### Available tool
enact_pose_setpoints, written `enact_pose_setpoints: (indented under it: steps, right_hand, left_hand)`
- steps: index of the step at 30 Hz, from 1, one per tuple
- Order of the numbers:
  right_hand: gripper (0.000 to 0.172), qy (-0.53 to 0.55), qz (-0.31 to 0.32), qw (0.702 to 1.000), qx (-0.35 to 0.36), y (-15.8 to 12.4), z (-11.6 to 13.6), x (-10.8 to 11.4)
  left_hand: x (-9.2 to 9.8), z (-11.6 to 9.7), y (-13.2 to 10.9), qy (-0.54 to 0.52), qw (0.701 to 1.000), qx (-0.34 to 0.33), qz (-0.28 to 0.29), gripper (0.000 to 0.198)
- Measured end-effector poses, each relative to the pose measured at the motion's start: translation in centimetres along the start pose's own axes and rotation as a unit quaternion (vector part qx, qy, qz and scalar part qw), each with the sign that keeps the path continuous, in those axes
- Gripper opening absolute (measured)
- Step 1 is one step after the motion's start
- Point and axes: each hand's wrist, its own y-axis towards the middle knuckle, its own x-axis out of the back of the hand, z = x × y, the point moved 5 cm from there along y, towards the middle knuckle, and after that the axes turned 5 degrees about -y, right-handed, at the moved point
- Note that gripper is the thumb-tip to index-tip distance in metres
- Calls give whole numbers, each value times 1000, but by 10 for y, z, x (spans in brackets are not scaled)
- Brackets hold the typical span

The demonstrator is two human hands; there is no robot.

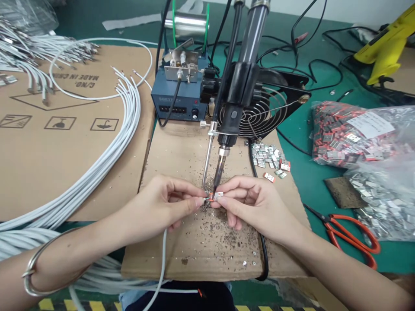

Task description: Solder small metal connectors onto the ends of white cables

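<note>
My left hand (168,201) is pinched on the end of a white cable (163,259) that hangs down from the fingers toward me. My right hand (249,203) is pinched on a small red and metal connector (216,196). Both are held together under the tip of a fixed soldering iron (220,170), with a solder feed tube (207,162) beside it. They meet above a cardboard pad (194,246) speckled with solder debris.
A bundle of white cables (106,155) curves across cardboard at the left. A blue soldering station (178,97) and a black fan (269,108) stand behind. Loose connectors (267,155), bags of connectors (350,134), red-handled scissors (350,233) and a yellow glue gun (385,47) lie right.
</note>
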Motion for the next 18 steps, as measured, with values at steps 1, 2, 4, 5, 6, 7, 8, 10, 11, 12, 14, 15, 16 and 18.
enact_pose_setpoints:
  steps: [1,2,4,5,6,7,8,10,11,12,14,15,16,18]
  right_hand:
    - [13,0,-2,1000,-4,0,0,0]
    - [14,3,-4,1000,-7,0,0,1]
    - [14,12,-1,1000,-12,0,0,2]
    - [14,17,2,1000,-13,0,0,2]
    - [13,21,5,1000,-14,0,0,2]
    - [12,24,7,1000,-14,0,0,3]
    - [11,29,8,999,-14,0,0,3]
    - [11,36,10,999,-14,0,1,2]
    - [11,39,10,999,-14,0,1,2]
    - [11,40,8,999,-13,0,1,1]
    - [12,37,-2,999,-11,0,1,1]
    - [12,33,-8,999,-10,0,2,0]
    - [13,30,-14,999,-9,1,2,0]
    - [13,25,-20,999,-6,1,3,0]
  left_hand:
    - [0,0,0,-2,1000,-1,-1,13]
    - [0,-1,0,-5,1000,-2,-3,12]
    - [-1,-2,-1,-6,1000,-1,-4,12]
    - [-1,-3,-2,-6,1000,-1,-3,12]
    - [-1,-3,-2,-5,1000,0,0,12]
    - [-1,-4,-3,-6,1000,0,4,12]
    - [-1,-4,-3,-9,1000,0,7,12]
    - [-1,-3,-2,-9,1000,0,15,12]
    - [0,-2,-2,-7,1000,0,16,12]
    - [0,-1,-1,-5,1000,2,16,13]
    - [1,2,-1,2,1000,7,10,13]
    - [2,3,0,5,1000,10,5,14]
    - [3,4,0,7,1000,13,1,14]
    - [3,3,0,13,1000,17,-2,15]
